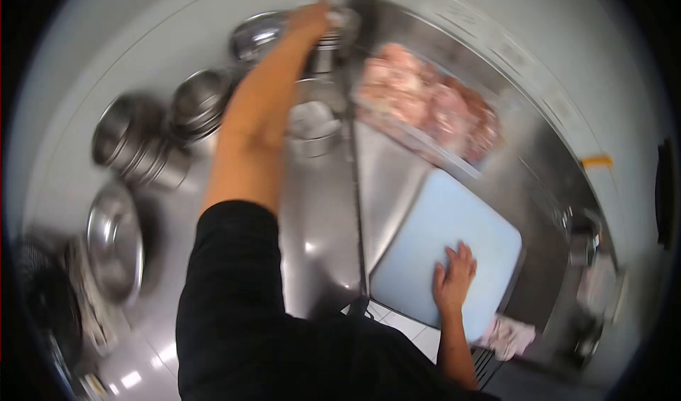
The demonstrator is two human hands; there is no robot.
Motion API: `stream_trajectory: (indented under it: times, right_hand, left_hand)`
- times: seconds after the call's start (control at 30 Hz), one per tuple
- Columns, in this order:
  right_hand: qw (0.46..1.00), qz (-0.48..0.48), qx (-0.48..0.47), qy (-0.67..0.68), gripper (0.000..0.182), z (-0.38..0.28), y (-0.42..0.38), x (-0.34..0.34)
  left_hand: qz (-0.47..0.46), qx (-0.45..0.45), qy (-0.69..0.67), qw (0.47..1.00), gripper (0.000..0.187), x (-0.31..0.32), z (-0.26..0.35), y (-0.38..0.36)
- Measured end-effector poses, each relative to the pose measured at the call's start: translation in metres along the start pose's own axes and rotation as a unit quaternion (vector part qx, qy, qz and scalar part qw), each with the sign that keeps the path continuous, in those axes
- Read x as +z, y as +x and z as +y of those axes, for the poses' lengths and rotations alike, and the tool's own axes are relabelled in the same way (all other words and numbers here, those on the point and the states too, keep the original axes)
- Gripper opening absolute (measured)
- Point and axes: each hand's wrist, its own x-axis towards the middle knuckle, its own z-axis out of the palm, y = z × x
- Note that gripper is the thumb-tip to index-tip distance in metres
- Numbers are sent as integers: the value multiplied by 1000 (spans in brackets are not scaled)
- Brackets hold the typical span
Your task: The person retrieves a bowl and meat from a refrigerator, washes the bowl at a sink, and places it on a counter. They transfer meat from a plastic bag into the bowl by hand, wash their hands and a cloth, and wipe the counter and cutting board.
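My left hand [311, 22] is stretched far out to the back of the counter, beside stacked metal containers [328, 42]. Its fingers are blurred and partly hidden, so I cannot make out whether it holds anything. Below on the right, my right hand [456, 279] rests on a pale blue cutting board [411, 259], fingers spread and nothing in them. Beyond the board stands a clear plastic tub [418, 140] full of raw, pinkish meat [425, 96]. A small metal pot [312, 145] with something white inside sits near my left forearm.
Along the left wall stand stacked metal bowls [198, 103], a stack of metal pots [135, 145] and a tilted steel bowl [113, 245]. A crumpled cloth [509, 337] lies by the board's near corner. A narrow dark gap [357, 188] divides the two steel counters.
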Motion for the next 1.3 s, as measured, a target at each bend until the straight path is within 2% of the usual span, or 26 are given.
stream_trajectory:
  times: [0.03,0.1,0.17,0.23,0.33,0.5,0.6,0.67,0.7,0.73,0.8,0.83,0.87,0.9,0.93,1.0,1.07,1.13,1.3]
  right_hand:
    - [1000,5,15,12,41,0,0,-1]
    - [998,18,36,41,41,-3,-4,-7]
    - [996,-1,67,54,41,-2,-9,-11]
    - [995,5,56,81,39,5,-15,-9]
    - [997,28,37,67,41,4,-10,9]
    - [996,48,43,62,42,10,-12,3]
    - [996,41,53,67,42,11,-5,9]
    - [992,24,45,118,44,11,-6,5]
    - [988,25,55,144,43,9,-5,2]
    - [992,49,55,105,43,8,-4,13]
    - [996,36,54,64,42,1,5,5]
    - [997,34,48,57,42,-2,8,3]
    - [997,35,43,58,42,-3,10,7]
    - [998,18,46,34,42,-6,11,9]
    - [999,6,40,16,42,-9,11,9]
    - [1000,12,11,-24,40,-10,8,12]
    - [999,13,-7,-35,42,-8,6,11]
    - [999,16,-24,-41,44,2,-1,15]
    - [991,-2,-119,-69,49,29,-7,27]
  left_hand:
    - [-55,-4,-37,998,58,-3,9,-1]
    - [-72,48,-91,992,50,16,4,10]
    - [-68,170,-55,981,48,53,-25,38]
    - [-49,271,-15,961,47,110,-45,99]
    - [-24,349,40,936,44,175,-18,166]
    - [1,408,81,909,41,183,-1,183]
    - [31,473,67,878,40,192,-33,181]
    - [67,504,47,860,40,183,-78,157]
    - [-1,459,31,888,38,149,-47,122]
    - [-34,397,12,917,37,93,-12,65]
    - [-54,284,-33,957,35,7,44,-31]
    - [-40,256,-56,964,34,-20,76,-72]
    - [-47,174,-128,975,36,-32,85,-94]
    - [74,203,-144,966,37,-28,80,-127]
    - [103,220,-128,962,33,-18,75,-151]
    - [124,238,-224,937,25,-39,80,-229]
    - [68,163,-262,949,27,-55,84,-306]
    - [60,76,-253,963,28,-62,81,-386]
    - [84,-176,-85,977,28,-96,67,-536]
